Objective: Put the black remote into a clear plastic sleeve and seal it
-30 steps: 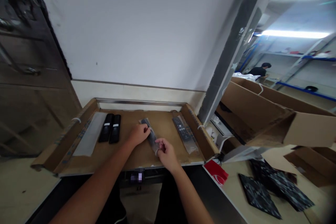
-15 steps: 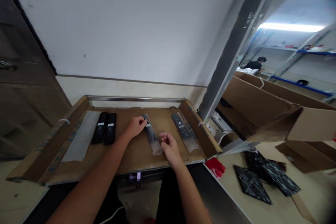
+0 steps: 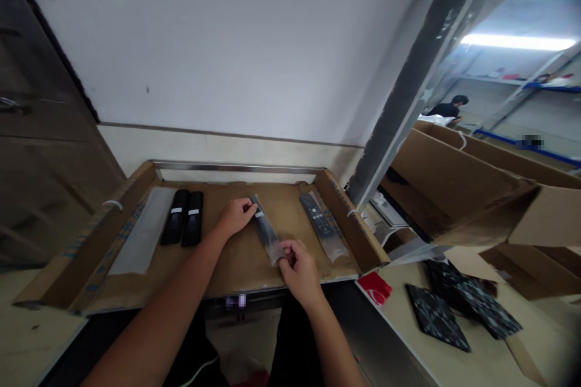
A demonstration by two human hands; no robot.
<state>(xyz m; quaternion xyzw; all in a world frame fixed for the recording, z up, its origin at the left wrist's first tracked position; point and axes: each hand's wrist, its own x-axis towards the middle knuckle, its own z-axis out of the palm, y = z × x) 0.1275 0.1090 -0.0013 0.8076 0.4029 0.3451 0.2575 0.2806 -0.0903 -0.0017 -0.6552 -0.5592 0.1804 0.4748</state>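
Note:
A remote in a clear plastic sleeve (image 3: 267,231) lies slanted at the middle of the cardboard-lined tray (image 3: 231,269). My left hand (image 3: 238,216) pinches its upper end. My right hand (image 3: 298,266) has its fingertips closed on the loose lower end of the sleeve. To the right, another sleeved remote (image 3: 321,224) lies with its buttons up. Two black remotes (image 3: 175,217) (image 3: 193,219) with white labels lie side by side on the left. Beside them is a flat stack of translucent sleeves (image 3: 144,230).
Cardboard walls (image 3: 351,217) edge the tray, with a metal rail (image 3: 240,168) behind. Large open cartons (image 3: 472,181) stand at right. Dark patterned packages (image 3: 438,317) and a red packet (image 3: 375,288) lie lower right. A person (image 3: 447,110) is far off.
My right hand has closed from loosely curled beside the sleeve to gripping its lower end. My left hand stays at the upper end. The view has shifted slightly.

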